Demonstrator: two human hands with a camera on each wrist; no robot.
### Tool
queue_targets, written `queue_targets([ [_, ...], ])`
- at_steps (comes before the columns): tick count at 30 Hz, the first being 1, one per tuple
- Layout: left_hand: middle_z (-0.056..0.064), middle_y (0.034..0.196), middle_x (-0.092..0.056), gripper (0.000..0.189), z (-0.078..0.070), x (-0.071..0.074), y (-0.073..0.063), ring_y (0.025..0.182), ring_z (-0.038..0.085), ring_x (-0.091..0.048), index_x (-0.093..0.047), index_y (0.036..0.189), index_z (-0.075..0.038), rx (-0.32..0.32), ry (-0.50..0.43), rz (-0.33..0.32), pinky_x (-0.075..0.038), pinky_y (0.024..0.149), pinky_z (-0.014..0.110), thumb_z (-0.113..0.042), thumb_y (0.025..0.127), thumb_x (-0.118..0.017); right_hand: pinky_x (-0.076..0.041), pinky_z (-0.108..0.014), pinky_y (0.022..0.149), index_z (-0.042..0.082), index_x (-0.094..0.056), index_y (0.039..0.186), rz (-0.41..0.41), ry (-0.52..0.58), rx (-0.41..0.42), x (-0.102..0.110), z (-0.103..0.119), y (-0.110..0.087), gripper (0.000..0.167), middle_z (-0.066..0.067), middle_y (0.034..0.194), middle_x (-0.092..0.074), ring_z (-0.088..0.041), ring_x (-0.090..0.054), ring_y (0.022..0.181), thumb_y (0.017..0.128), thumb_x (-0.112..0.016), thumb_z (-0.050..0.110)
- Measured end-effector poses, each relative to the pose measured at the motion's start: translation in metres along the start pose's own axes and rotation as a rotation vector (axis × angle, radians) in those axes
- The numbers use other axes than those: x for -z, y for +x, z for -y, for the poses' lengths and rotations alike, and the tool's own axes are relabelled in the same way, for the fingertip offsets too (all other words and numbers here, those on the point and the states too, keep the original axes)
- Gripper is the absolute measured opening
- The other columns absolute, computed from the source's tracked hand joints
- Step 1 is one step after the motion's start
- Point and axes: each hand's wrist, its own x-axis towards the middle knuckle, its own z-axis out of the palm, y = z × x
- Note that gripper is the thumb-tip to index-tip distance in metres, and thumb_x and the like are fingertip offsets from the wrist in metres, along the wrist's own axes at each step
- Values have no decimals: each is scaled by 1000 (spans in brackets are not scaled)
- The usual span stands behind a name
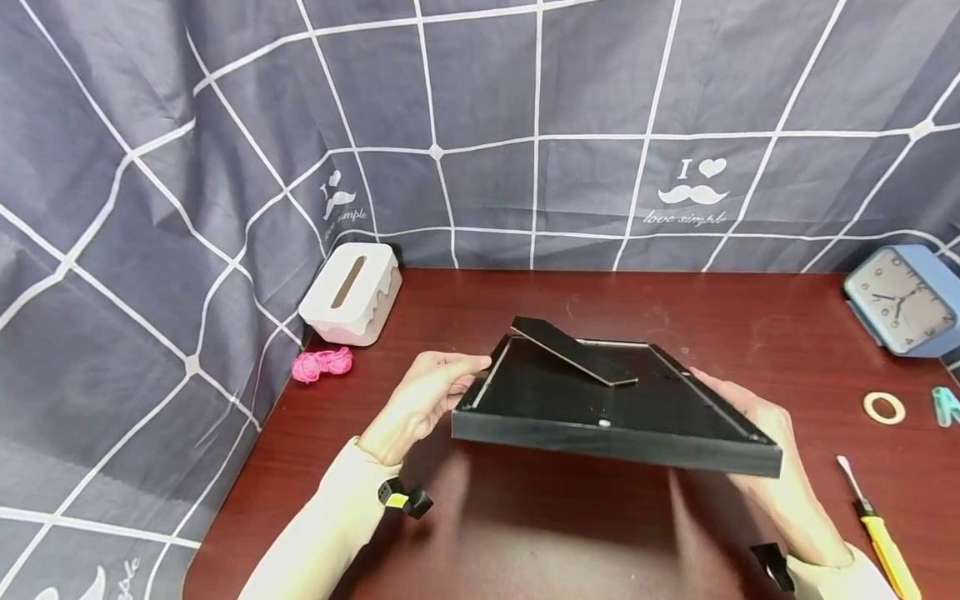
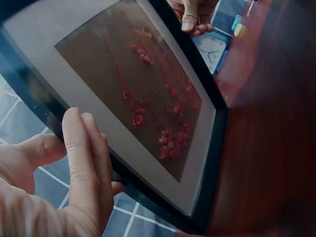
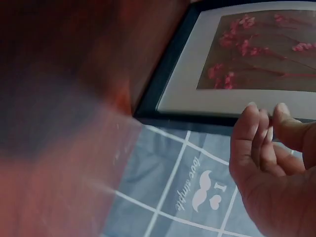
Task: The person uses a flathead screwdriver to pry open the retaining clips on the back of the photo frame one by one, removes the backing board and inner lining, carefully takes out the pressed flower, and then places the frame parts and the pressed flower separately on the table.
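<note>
My left hand [image 1: 423, 398] and right hand [image 1: 761, 410] grip opposite edges of a black rectangular picture frame [image 1: 615, 445], face down above the glossy red-brown table [image 1: 465, 304].

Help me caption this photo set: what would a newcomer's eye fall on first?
Probably the black picture frame, held above the table by the fingers of the left hand and right hand, its stand jutting from the back. The left wrist view shows pinkish-red flowers on its front. Then perhaps the blue clock at far right and pink yarn at left.
</note>
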Motion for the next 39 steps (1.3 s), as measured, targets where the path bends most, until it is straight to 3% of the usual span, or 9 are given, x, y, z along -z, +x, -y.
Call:
queue_targets([
  [1, -8, 69, -71, 20, 3, 1, 0, 67, 6, -70, -79, 114, 0, -5, 8, 6, -67, 67, 22, -13, 100, -74, -47, -1, 76, -1, -76, 132, 94, 155, -15, 13, 7, -3, 45, 37, 108, -74, 23, -62, 91, 87, -77, -4],
  [2, -8, 72, -74, 23, 7, 2, 1, 68, 7, -71, -78, 117, 3, -12, 22, 12, -68, 69, 22, -12, 100, -73, -51, -2, 79, 1, -75, 135, 111, 6, -37, 21, 9, 1, 52, 44, 108, -69, 22, -65, 95, 83, -83, -1],
  [6, -2, 86, -82, 37, 21, 5, 2, 73, 11, -78, -72, 131, 9, -18, 80, 31, -70, 72, 26, -11, 100, -73, -53, -10, 63, -3, -76, 129, 207, -75, -269, 24, 14, -2, 34, 40, 84, -68, 16, -65, 76, 98, -76, 9],
  [10, 0, 86, -82, 42, 31, 7, 4, 71, 12, -78, -71, 133, 8, -23, 123, 34, -71, 71, 27, -13, 97, -77, -62, -19, 64, -12, -66, 139, 286, 66, -477, 24, 17, -6, 44, 26, 82, -75, 3, -72, 73, 112, -61, 22],
  [13, 1, 85, -82, 43, 37, 8, 5, 70, 11, -77, -71, 132, 9, -33, 149, 26, -71, 70, 28, -13, 96, -79, -57, -20, 61, -9, -63, 144, 342, 55, -556, 25, 19, -5, 57, 18, 76, -71, 1, -66, 71, 114, -57, 39],
  [18, 8, 91, -83, 45, 47, 7, 11, 70, 11, -76, -71, 134, 8, -7, 202, 10, -70, 68, 27, -13, 95, -80, -52, -20, 64, -5, -65, 145, 419, -85, -528, 24, 16, 1, 60, 6, 85, -75, -2, -64, 73, 110, -63, 44],
  [25, 18, 96, -83, 48, 56, 0, 18, 69, 15, -76, -70, 130, 12, 17, 230, -13, -72, 69, 34, -9, 90, -84, -56, -18, 69, -9, -61, 146, 462, -123, -513, 20, 6, 9, 66, -10, 106, -83, -4, -69, 75, 106, -70, 43],
  [33, 31, 103, -81, 50, 60, -6, 26, 70, 16, -78, -69, 131, 16, -36, 312, 3, -72, 68, 39, -4, 87, -86, -53, -22, 64, -13, -62, 142, 482, -240, -404, 12, 1, 13, 57, -8, 88, -81, -7, -68, 73, 104, -71, 29],
  [39, 31, 109, -81, 52, 62, -9, 29, 73, 31, -84, -71, 131, 13, -55, 420, -10, -72, 72, 41, -6, 86, -88, -56, -32, 73, -12, -66, 137, 475, -336, -325, 9, -4, 13, 52, -25, 105, -82, -29, -77, 92, 103, -71, 27],
])
